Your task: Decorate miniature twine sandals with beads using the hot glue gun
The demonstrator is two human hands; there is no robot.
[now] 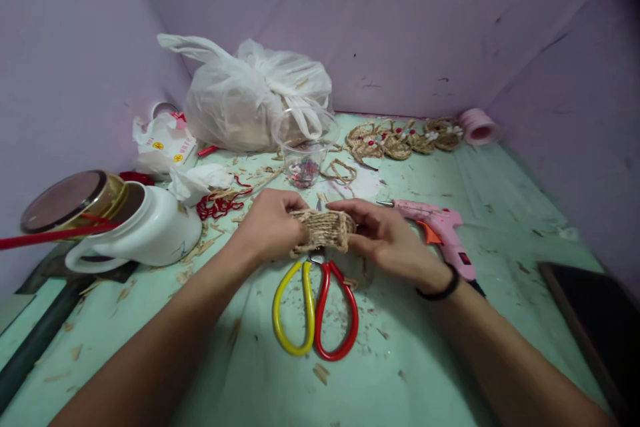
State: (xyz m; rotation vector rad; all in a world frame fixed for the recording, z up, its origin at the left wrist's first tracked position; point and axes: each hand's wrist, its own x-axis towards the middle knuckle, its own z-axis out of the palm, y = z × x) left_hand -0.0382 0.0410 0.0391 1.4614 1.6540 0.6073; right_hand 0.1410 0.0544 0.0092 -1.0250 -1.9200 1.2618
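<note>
Holding the woven cord piece (325, 231) between left hand (275, 223) and right hand (393, 238), closed on opposite ends. Best squeezed evenly, without skewing its rows, clear of the scissors (317, 257) just below the grip.

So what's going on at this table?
A person is holding a small woven piece between the left hand and right hand, over a pair of scissors. A pink glue gun lies beside the right hand, and a clear cup with beads stands beyond.
</note>
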